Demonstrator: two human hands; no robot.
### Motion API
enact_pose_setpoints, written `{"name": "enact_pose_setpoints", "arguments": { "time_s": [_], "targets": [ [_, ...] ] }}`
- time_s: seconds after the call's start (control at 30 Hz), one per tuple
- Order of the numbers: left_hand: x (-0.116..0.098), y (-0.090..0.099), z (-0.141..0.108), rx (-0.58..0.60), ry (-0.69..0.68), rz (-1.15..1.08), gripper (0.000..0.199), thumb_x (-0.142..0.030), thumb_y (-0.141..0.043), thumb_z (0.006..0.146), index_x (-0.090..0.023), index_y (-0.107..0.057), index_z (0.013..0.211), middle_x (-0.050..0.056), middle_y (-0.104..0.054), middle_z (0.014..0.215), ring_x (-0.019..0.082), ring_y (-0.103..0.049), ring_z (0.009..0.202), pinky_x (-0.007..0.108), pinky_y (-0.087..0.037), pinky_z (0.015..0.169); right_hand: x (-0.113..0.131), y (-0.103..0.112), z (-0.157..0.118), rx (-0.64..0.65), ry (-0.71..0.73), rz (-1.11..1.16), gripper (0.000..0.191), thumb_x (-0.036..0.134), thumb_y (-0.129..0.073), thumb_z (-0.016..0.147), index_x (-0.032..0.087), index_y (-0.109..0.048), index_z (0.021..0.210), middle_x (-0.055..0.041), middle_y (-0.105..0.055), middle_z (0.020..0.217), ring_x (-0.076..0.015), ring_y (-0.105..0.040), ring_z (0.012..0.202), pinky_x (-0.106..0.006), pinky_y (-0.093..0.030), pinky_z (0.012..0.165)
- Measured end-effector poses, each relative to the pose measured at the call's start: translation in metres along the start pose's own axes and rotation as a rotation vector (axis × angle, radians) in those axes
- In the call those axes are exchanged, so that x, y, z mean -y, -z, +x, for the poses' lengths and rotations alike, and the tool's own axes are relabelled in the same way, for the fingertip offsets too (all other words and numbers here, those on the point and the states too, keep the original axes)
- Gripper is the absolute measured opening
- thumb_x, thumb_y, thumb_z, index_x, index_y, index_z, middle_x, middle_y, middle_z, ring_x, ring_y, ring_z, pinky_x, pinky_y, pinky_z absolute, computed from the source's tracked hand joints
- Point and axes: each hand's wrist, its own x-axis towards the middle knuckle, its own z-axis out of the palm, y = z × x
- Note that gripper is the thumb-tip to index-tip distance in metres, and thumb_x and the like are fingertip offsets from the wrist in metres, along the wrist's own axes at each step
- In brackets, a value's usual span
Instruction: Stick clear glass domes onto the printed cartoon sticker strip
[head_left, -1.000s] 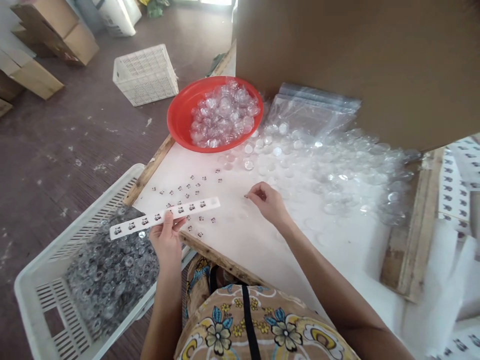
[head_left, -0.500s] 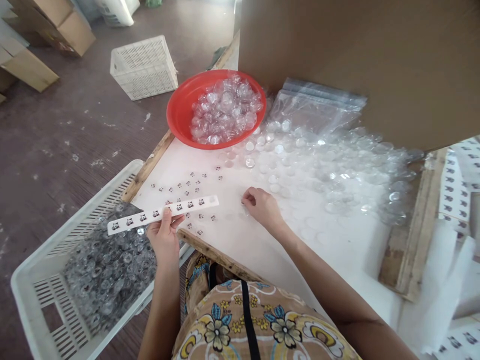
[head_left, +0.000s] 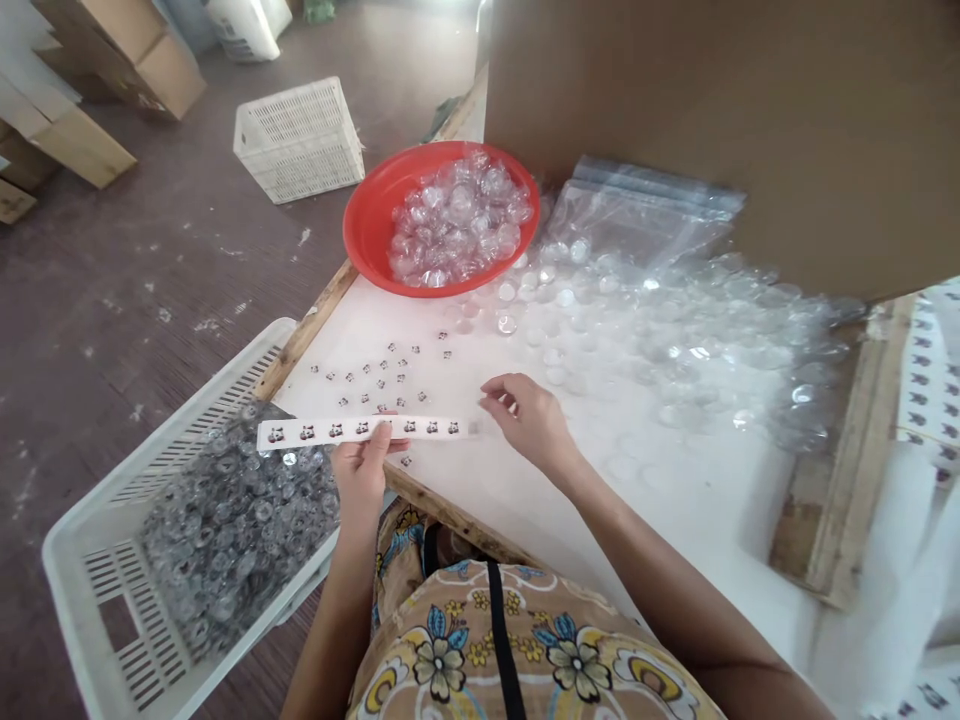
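Note:
My left hand (head_left: 364, 460) pinches a white strip (head_left: 345, 430) printed with a row of small black panda pictures, thumb on top and fingers beneath. The strip lies nearly level over the near left of the white table (head_left: 420, 330). Just past its right end is my right hand (head_left: 529, 415), thumb and forefinger brought together; whatever they hold, if anything, is too small to make out. Beyond the strip, several small panda pieces (head_left: 381, 384) are scattered on the table. Clear round discs (head_left: 506, 323) spread across the middle and right.
A red basin (head_left: 367, 225) heaped with clear pieces stands at the back left. Below left is a white crate (head_left: 82, 640) full of clear round pieces. Plastic bags (head_left: 637, 210) lie by a brown board (head_left: 720, 100). Wooden edging (head_left: 307, 330) borders the table.
My left hand has moved right with the strip, which is now nearly level and has its right end close to my right hand. The whole view has shifted slightly.

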Motion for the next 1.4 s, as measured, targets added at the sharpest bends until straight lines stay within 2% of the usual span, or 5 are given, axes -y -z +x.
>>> {"name": "enact_pose_setpoints", "arguments": {
  "time_s": [0.53, 0.77, 0.9, 1.03, 1.4],
  "targets": [
    [0.002, -0.014, -0.005, -0.109, 0.021, -0.030, 0.027, -0.039, -0.076, 0.076, -0.016, -0.074, 0.088, 0.005, -0.074, 0.085, 0.018, -0.069, 0.068, 0.030, -0.059, 0.063, 0.017, -0.020, 0.003, 0.180, 0.147, 0.135, 0.008, 0.014, -0.060, 0.088, 0.020, -0.062, 0.083, -0.0034, -0.063, 0.085, -0.0154, -0.060, 0.075, -0.027, -0.046, 0.069],
    [-0.002, -0.014, -0.002, -0.143, 0.013, -0.102, 0.025, -0.038, -0.076, 0.076, -0.016, -0.074, 0.085, 0.003, -0.072, 0.078, 0.017, -0.068, 0.064, 0.029, -0.059, 0.063, 0.022, -0.028, -0.001, 0.017, 0.273, 0.126, 0.013, 0.015, -0.049, 0.091, 0.021, -0.052, 0.080, -0.0069, -0.060, 0.086, -0.0210, -0.055, 0.085, -0.036, -0.046, 0.078],
    [-0.007, -0.005, 0.004, -0.178, -0.001, -0.149, 0.027, -0.040, -0.078, 0.072, -0.015, -0.072, 0.081, 0.003, -0.072, 0.074, 0.016, -0.068, 0.062, 0.028, -0.059, 0.062, 0.002, -0.012, 0.018, -0.145, 0.026, 0.288, 0.007, 0.024, -0.049, 0.090, 0.021, -0.051, 0.083, -0.0045, -0.059, 0.086, -0.0180, -0.056, 0.080, -0.031, -0.045, 0.071],
    [-0.009, 0.007, 0.008, -0.225, -0.017, -0.159, 0.026, -0.038, -0.079, 0.071, -0.015, -0.071, 0.078, 0.002, -0.071, 0.072, 0.015, -0.068, 0.060, 0.028, -0.059, 0.062, -0.029, 0.004, 0.039, -0.056, -0.256, 0.238, 0.009, 0.027, -0.055, 0.081, 0.021, -0.052, 0.075, 0.0021, -0.056, 0.068, -0.0139, -0.050, 0.062, -0.027, -0.039, 0.060],
    [-0.005, 0.008, 0.008, -0.229, 0.011, -0.194, 0.026, -0.037, -0.080, 0.069, -0.014, -0.072, 0.078, 0.002, -0.071, 0.071, 0.015, -0.068, 0.058, 0.026, -0.059, 0.059, -0.035, -0.004, 0.045, 0.021, -0.309, -0.040, 0.003, 0.022, -0.057, 0.076, 0.021, -0.058, 0.073, 0.0016, -0.061, 0.069, -0.0141, -0.055, 0.062, -0.026, -0.039, 0.061]
  ]
}}
